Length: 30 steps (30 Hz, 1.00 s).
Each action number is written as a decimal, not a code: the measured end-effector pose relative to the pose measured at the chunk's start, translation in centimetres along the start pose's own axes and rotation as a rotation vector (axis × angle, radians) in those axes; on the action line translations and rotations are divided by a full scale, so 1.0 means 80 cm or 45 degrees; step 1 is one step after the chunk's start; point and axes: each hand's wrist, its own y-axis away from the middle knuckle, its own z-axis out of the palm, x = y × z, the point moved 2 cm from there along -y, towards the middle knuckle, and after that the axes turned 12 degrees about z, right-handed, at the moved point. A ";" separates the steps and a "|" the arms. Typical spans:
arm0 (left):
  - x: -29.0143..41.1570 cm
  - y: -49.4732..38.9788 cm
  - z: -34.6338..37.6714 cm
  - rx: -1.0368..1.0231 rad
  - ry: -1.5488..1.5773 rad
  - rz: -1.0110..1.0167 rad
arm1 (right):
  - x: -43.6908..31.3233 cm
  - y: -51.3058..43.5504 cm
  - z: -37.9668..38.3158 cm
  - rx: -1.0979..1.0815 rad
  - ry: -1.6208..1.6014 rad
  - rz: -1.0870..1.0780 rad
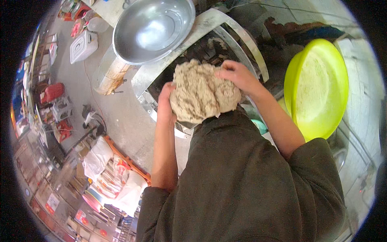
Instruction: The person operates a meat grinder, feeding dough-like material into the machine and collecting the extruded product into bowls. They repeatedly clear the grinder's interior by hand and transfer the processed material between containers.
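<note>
A large, rough lump of beige dough (202,90) is held up between my two hands. My left hand (166,98) grips its left side, with the fingers partly hidden behind it. At the upper right edge of the lump, my right hand (234,74) has its fingers curled onto the dough. Beneath and behind the dough is a metal machine with a pale frame (211,16) and a dark opening. A wide stainless steel basin (151,30) rests tilted at the machine's upper left.
A yellow-green plastic basin (320,87), whitish inside, stands at the right. Left on the floor are a white lidded box (84,47) and a red container (54,92). Stacked sacks (112,175) lie at the lower left beside an orange edge. A thin cable (90,81) crosses the floor.
</note>
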 end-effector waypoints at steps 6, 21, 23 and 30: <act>0.030 -0.011 0.059 -0.265 0.014 -0.004 | -0.028 0.080 -0.041 0.185 -0.414 0.014; 0.042 0.190 0.297 -1.163 -0.202 0.405 | 0.064 0.431 -0.123 1.172 -0.593 -0.515; 0.026 0.242 0.355 -1.297 -0.196 0.461 | 0.096 0.498 -0.144 1.367 -0.544 -0.621; -0.097 0.462 0.488 -1.911 -0.169 0.850 | 0.247 0.748 -0.145 2.106 -0.419 -0.684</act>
